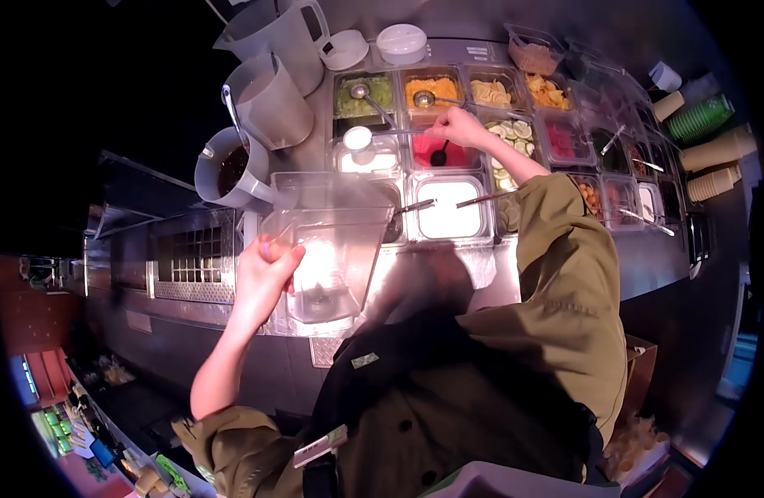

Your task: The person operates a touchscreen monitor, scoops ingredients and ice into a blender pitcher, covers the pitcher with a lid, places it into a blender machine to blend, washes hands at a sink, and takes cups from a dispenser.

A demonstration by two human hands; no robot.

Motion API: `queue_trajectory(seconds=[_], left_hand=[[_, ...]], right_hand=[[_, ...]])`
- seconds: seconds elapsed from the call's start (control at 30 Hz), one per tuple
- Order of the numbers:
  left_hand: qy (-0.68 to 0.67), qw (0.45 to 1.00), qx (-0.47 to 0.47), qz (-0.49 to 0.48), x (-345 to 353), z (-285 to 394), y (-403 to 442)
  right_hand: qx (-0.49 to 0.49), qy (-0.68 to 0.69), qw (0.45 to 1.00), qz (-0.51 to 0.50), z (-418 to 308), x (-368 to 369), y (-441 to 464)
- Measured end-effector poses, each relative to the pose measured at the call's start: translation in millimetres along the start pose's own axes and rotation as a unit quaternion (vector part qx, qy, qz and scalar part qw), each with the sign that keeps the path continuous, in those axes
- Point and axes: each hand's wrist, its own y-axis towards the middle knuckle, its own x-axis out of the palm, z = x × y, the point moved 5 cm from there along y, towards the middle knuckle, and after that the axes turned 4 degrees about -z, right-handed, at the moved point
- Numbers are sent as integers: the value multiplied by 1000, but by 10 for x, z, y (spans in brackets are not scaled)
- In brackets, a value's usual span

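Note:
My left hand (266, 270) is closed on the rim of a clear plastic container (328, 303), tilted over the counter's front edge. Inside it only glare and the see-through walls show. My right hand (458, 127) reaches across the ingredient pans, fingers pinched at the end of a thin-handled ladle. The ladle's round bowl (359, 139) looks white and hangs over a pan of white contents (369, 160). Below the right hand, a black spoon (438, 157) rests in a pan of bright pink food (457, 153). A larger pan of white contents (450, 207) sits nearer me.
Green food (378, 104), orange food (432, 87) and sliced cucumber-like rounds (515, 130) fill other pans. Several pitchers (274, 104) stand at the left, beside a dark-filled jug (233, 170). Stacked cups (701, 118) line the right. A metal grate (195, 256) lies left.

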Motion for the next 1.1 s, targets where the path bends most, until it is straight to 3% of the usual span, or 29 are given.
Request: queue_trajectory(seconds=[0.13,0.33,0.37,0.43,0.5,0.53,0.63,0.77,0.9,0.93,1.0,1.1], left_hand=[[-23,999,16,-32,173,232,272],[-27,998,43,29,185,212,339],[-27,998,53,36,179,187,280],[-34,994,86,53,142,126,125],[-66,989,119,61,146,71,-94],[-82,987,110,85,139,-4,-199],[39,965,231,119,57,-207,-424],[7,980,161,118,-19,-316,-635],[31,977,168,130,-97,-421,-660],[35,974,179,137,-115,-389,-663],[44,966,205,149,-130,-284,-649],[-10,982,134,133,-196,-338,-569]], right_hand=[[-78,40,996,-20,-269,-412,14],[-196,-106,975,-5,-1286,-1088,-699],[-317,-153,936,18,-1338,-1029,-798],[-333,-371,867,-12,-1626,-872,-1138],[-411,-380,827,49,-1767,-720,-1409],[-491,-373,779,110,-1831,-682,-1529],[-557,-374,713,203,-1908,-541,-1729],[-579,-399,670,240,-1967,-397,-1844],[-401,-194,894,57,-1883,-333,-1604],[-388,-109,914,40,-1877,-336,-1537],[-259,46,962,-75,-1753,-296,-1408],[-96,193,953,-214,-1579,-232,-1321]])
